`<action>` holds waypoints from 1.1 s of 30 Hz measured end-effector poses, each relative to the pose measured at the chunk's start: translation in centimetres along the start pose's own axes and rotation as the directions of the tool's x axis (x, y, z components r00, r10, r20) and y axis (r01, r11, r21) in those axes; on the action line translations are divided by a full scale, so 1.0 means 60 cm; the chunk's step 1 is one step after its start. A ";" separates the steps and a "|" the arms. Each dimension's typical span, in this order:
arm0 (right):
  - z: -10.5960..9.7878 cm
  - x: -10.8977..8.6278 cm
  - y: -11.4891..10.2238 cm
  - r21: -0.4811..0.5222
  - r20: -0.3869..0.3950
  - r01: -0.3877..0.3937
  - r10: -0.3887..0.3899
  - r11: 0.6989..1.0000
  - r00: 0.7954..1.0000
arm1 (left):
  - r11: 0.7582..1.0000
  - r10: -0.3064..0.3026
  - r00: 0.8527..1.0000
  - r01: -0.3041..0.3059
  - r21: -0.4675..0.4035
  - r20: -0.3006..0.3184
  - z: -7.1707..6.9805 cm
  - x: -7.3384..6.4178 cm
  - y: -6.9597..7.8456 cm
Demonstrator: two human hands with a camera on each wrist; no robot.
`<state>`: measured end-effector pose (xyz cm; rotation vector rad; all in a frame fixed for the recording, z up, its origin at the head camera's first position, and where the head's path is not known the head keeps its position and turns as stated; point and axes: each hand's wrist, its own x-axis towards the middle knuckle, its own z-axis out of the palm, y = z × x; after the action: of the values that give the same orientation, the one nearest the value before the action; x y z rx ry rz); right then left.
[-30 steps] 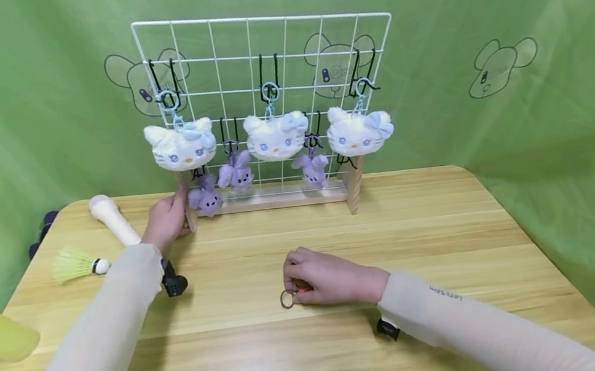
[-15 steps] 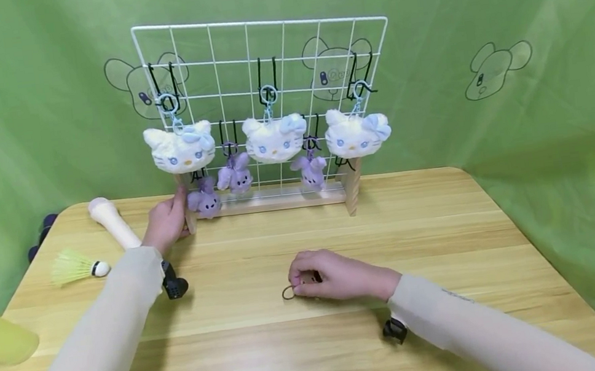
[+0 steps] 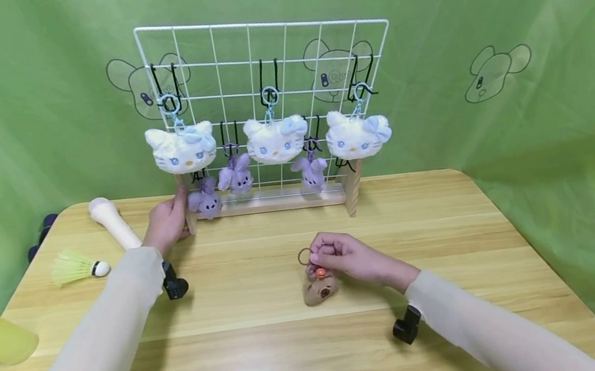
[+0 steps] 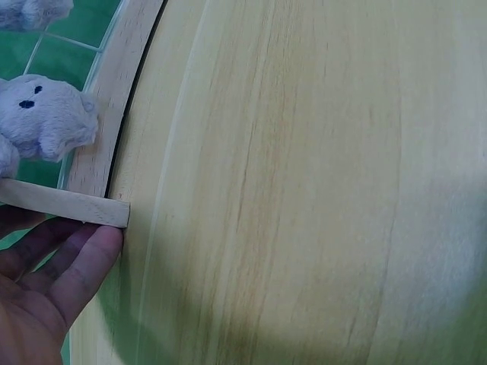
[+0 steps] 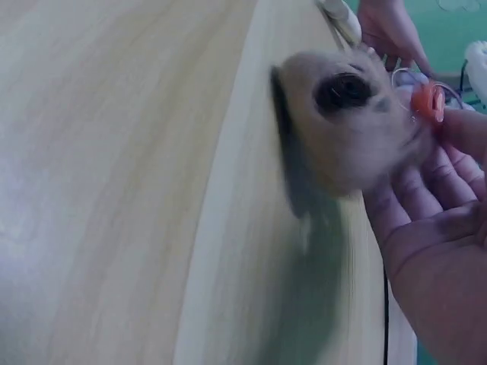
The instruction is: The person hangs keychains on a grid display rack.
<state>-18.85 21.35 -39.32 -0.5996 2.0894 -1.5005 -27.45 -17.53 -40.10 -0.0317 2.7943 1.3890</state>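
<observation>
My right hand (image 3: 348,258) pinches a small brown plush keychain (image 3: 318,290) by its top, near an orange clasp (image 5: 430,101) and a metal ring. The plush hangs just above the table, blurred in the right wrist view, a round dark patch on its face. At the display rack's left end, my left hand (image 3: 165,220) rests its fingers (image 4: 85,274) against the outer side of the wooden foot (image 4: 68,204). White cat-face plush keychains (image 3: 276,140) hang in the rack's upper row. Smaller purple rabbit plush keychains (image 3: 311,173) hang below on black hooks.
The white wire grid (image 3: 266,23) stands on a wooden base (image 3: 282,200) at the table's back. On the left lie a white microphone-shaped object (image 3: 112,220), a shuttlecock (image 3: 76,267) and a yellow cylinder with a black end (image 3: 1,336). Green cloth (image 3: 477,15) hangs behind.
My right hand has lifted and moved slightly right and toward the rack, so the brown plush now dangles visibly below the fingers. The left hand stays at the rack's foot.
</observation>
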 end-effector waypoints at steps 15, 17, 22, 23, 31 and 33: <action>-0.036 -0.017 -0.004 0.132 -0.296 0.034 0.007 0.991 0.955 | 1.000 -0.012 1.000 0.012 -0.002 0.016 0.000 0.002 -0.006; -0.051 -0.020 -0.009 0.127 -0.337 0.040 0.006 0.991 0.942 | 1.000 -0.014 1.000 0.014 -0.014 0.024 0.000 0.005 -0.007; -0.087 -0.024 -0.021 0.149 -0.452 0.076 -0.001 0.986 0.892 | 0.999 -0.016 1.000 0.017 -0.037 0.025 0.000 0.009 -0.008; -0.093 -0.023 -0.022 0.160 -0.477 0.086 0.001 0.983 0.879 | 0.999 -0.018 0.999 0.019 -0.041 0.027 0.000 0.009 -0.008; -0.125 -0.004 -0.024 0.206 -0.593 0.180 -0.024 0.962 0.805 | 0.999 -0.021 0.999 0.022 -0.037 0.028 0.002 0.010 -0.008; -0.128 0.004 -0.023 0.207 -0.607 0.181 -0.019 0.961 0.795 | 0.999 -0.021 0.999 0.022 -0.035 0.024 0.002 0.009 -0.008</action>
<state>-23.73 26.46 -35.94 -0.1317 2.2626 -2.2067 -27.98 -17.73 -40.55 -0.0454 2.7416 1.4249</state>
